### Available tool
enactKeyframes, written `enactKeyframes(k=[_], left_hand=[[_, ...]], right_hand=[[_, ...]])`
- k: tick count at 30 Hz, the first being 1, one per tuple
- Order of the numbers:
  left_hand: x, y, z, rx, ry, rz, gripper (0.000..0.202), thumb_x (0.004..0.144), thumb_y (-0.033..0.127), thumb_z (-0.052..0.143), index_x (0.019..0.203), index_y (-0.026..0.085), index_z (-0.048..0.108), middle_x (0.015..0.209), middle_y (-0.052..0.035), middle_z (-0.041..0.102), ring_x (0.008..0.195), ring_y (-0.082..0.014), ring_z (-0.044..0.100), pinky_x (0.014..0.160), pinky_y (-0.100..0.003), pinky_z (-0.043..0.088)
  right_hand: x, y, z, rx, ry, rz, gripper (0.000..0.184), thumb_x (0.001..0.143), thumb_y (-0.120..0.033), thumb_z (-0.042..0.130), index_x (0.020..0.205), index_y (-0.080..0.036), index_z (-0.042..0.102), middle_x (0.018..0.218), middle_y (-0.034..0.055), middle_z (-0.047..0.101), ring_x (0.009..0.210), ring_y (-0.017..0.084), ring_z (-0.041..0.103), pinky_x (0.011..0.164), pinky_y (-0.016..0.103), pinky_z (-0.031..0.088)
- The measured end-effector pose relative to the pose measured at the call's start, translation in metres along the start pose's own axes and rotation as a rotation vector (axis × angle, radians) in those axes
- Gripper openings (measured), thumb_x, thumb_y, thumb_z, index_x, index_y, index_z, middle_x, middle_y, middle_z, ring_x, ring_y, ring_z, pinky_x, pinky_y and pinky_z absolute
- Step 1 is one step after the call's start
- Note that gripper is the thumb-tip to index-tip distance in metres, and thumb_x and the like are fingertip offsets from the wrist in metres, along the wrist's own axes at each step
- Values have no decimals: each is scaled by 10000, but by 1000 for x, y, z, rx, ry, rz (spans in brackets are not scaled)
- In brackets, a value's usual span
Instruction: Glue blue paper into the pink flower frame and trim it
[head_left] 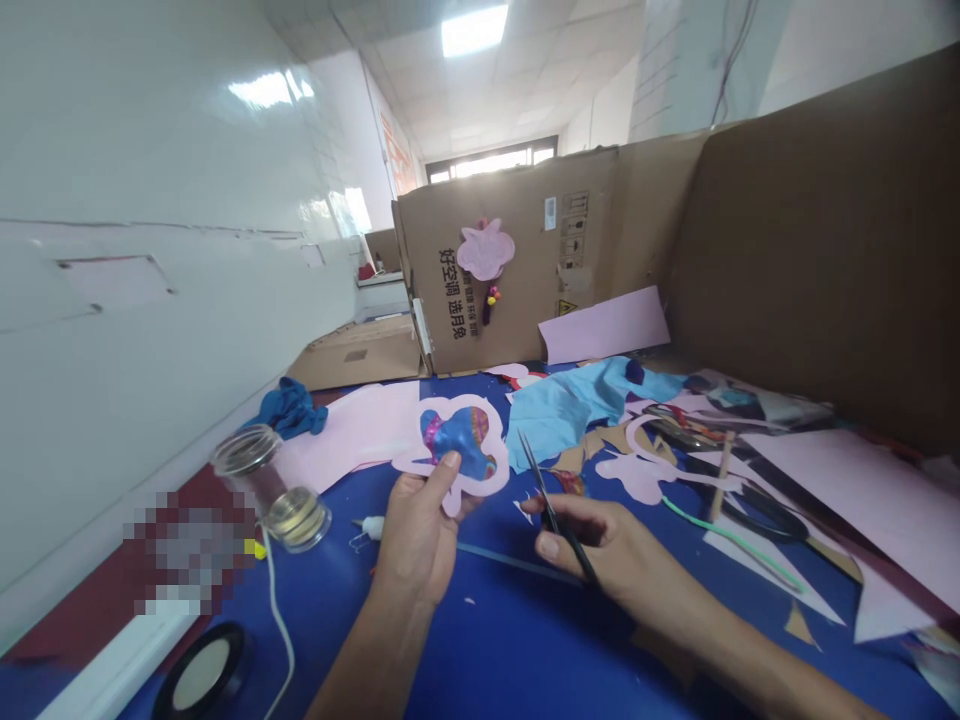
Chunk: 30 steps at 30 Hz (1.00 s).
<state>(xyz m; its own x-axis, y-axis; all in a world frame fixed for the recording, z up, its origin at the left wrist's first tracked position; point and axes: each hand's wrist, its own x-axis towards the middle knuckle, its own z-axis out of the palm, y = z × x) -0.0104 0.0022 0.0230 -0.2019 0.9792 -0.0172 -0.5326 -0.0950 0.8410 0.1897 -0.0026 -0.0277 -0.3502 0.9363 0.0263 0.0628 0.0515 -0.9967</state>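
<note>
Above the middle of the blue counter (480, 650), a pink cutout (493, 480) with a wavy edge is held up in the left hand (421, 535), whose grip is closed on its lower part, thumb pressed flat over the front. Its centre shows a shiny blue patch (459, 447) with patterned edges. The cutout looks light and thin, perhaps foam sheet or stiff paper: firm enough to stand up from one pinched edge, yet likely to crease or tear if squeezed hard or bent at the narrow tabs. The patch seems softer and smooth, so a thumb could slide on it; the best hold is probably low on the broad body, pressing lightly, with the rim left free. The right hand (604, 540) has its grip curled around a pair of scissors (546, 500), tips pointing up and away, just beside the cutout and apart from it. They are likely rigid and a little heavier, safest held by the dark handles. To the right on the counter lie another pink cutout (637, 477) and, farther back, a limp light-blue cloth (566, 405), which would probably fold under any pinch.
</note>
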Motion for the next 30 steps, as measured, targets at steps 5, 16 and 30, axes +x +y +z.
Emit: enactKeyframes(k=[5,16,30], left_hand=[[-1,-3,1,-47,-28,37,416,665,218,941,1042,158,774,1025,-103,829,1001,-287,784,809,-341,642],[-4,-7,8,-71,-22,41,396,656,209,957,1008,169,780,994,-88,835,1036,-306,783,902,-398,642],[-10,-21,11,-83,-92,-72,268,708,158,920,942,181,792,943,-60,836,894,-239,800,881,-357,643]], right_hand=[[-1,2,2,77,-47,24,588,761,-661,829,1139,-213,785,741,-14,583,685,153,463,639,279,342],[0,-4,7,147,50,29,586,733,-651,848,1113,-208,798,733,2,666,680,168,574,667,299,459],[1,-16,-18,195,189,-75,502,925,-651,665,1074,-184,771,704,-7,628,620,142,499,617,290,399]])
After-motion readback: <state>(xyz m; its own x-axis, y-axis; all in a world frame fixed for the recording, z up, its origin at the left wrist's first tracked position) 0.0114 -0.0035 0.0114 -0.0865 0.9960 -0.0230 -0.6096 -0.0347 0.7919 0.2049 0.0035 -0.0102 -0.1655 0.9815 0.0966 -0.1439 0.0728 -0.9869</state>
